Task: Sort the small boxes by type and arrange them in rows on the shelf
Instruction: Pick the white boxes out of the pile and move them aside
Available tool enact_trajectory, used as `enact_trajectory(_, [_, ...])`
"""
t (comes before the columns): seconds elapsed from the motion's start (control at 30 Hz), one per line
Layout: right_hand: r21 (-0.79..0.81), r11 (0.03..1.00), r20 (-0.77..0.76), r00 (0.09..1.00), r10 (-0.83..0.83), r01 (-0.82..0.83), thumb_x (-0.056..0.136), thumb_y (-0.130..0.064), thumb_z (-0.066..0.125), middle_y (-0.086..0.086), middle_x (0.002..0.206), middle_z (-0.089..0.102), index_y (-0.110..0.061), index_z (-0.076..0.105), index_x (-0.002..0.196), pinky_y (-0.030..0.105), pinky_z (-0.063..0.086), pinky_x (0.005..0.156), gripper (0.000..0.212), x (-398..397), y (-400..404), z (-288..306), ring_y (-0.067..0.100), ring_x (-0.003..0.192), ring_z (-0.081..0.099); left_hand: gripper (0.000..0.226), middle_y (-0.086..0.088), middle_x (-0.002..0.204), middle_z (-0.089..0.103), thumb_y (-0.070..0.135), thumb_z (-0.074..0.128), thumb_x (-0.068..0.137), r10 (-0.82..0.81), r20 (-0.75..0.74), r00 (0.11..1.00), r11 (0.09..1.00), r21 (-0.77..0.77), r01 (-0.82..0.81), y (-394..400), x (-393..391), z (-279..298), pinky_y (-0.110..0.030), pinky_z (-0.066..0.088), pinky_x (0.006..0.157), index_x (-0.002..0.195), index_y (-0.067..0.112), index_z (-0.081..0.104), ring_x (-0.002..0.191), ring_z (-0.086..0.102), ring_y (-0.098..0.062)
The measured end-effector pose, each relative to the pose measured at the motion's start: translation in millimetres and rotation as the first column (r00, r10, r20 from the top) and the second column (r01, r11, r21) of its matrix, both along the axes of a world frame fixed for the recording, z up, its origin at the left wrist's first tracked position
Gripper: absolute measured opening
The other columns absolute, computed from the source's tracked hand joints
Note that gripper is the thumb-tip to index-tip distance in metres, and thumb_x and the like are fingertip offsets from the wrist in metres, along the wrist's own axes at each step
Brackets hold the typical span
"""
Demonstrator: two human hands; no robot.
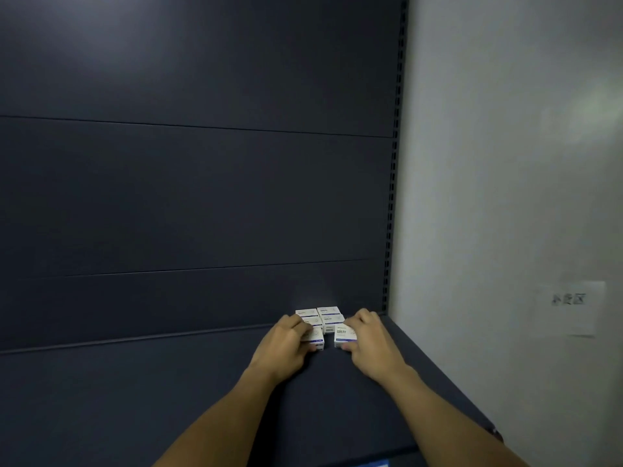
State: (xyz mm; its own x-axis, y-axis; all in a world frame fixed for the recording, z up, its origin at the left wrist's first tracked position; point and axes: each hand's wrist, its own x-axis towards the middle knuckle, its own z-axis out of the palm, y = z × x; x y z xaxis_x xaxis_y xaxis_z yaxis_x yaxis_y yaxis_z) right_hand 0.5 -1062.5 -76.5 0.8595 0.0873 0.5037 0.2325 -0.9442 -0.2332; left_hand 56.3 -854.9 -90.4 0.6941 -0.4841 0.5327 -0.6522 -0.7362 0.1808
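Observation:
Several small white boxes with blue print stand in two short rows at the back right of the dark shelf [168, 382]. The far boxes [328, 311] touch the back panel. My left hand [286, 345] grips the nearest box of the left row [317, 339], fingers curled over its top. My right hand [369, 345] grips the nearest box of the right row [345, 336], with the thumb at its front and the fingers over its right side. A narrow gap separates these two front boxes.
The dark back panel [202, 197] rises behind the boxes. A slotted upright [392, 197] ends the shelf on the right, beside a white wall [505, 163] with a paper label [569, 306]. Bare shelf surface extends to the left.

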Motion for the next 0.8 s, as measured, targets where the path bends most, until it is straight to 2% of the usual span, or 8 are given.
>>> enact_trajectory(0.2, [0.043,0.998,0.031,0.998,0.048,-0.049,0.092,-0.026,0.067,-0.005,0.122,0.046,-0.016,0.054,0.137,0.020,0.037,0.104,0.048,17,-3,-13,0.012,0.113,0.042,0.043,0.003,0.124,0.059,0.036,0.064,0.093,0.008,0.058,0.998,1.000,0.002,-0.008,-3,6,-1,-0.032,0.043,0.101,0.131,0.016,0.062,0.111,0.051,-0.018])
enact_trajectory(0.43, [0.023,0.996,0.030,0.996,0.085,-0.086,0.093,-0.024,0.067,-0.005,0.121,0.046,-0.014,0.055,0.135,0.025,0.041,0.102,0.045,29,-3,-17,0.013,0.112,0.042,0.043,0.009,0.121,0.057,0.046,0.059,0.093,0.028,0.082,0.996,0.998,0.045,-0.032,-6,15,-4,-0.033,0.043,0.099,0.127,0.021,0.064,0.107,0.046,-0.015])
enact_trajectory(0.8, [-0.010,0.997,0.021,0.996,0.082,-0.082,0.095,-0.026,0.064,-0.003,0.124,0.045,-0.016,0.056,0.134,0.029,0.043,0.101,0.042,37,-3,-21,0.015,0.114,0.044,0.050,0.009,0.123,0.049,0.052,0.050,0.096,0.068,0.088,0.994,0.992,0.098,-0.077,-8,15,-6,-0.032,0.042,0.101,0.138,0.026,0.058,0.110,0.039,-0.014])
